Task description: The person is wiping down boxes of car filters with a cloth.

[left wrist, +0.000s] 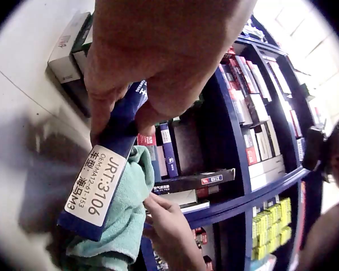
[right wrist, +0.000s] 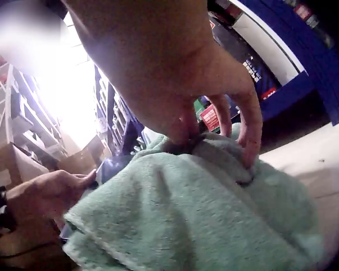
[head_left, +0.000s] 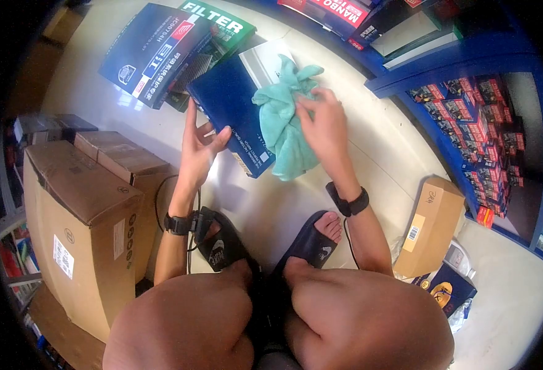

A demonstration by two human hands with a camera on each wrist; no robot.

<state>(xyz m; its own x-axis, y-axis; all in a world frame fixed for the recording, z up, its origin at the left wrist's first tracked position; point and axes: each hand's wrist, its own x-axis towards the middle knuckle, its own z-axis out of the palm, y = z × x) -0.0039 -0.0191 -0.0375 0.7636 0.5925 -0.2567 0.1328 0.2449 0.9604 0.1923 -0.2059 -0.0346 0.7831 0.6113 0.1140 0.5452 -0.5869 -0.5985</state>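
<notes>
Edgewise, left fingers (head_left: 191, 120) grip a blue box (head_left: 224, 102), right fingers (head_left: 328, 100) cloth (head_left: 284, 135), open floor (head_left: 379, 148) alongside.

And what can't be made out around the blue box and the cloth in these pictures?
Head view: the part of the dark blue box behind the teal cloth, which covers it.
Left wrist view: any print beneath the left hand, whose fingers cover part of the box.
Right wrist view: some fingertips of the right hand, hidden in the cloth's folds.
Head view: most print on the small stacked boxes, too small.
</notes>
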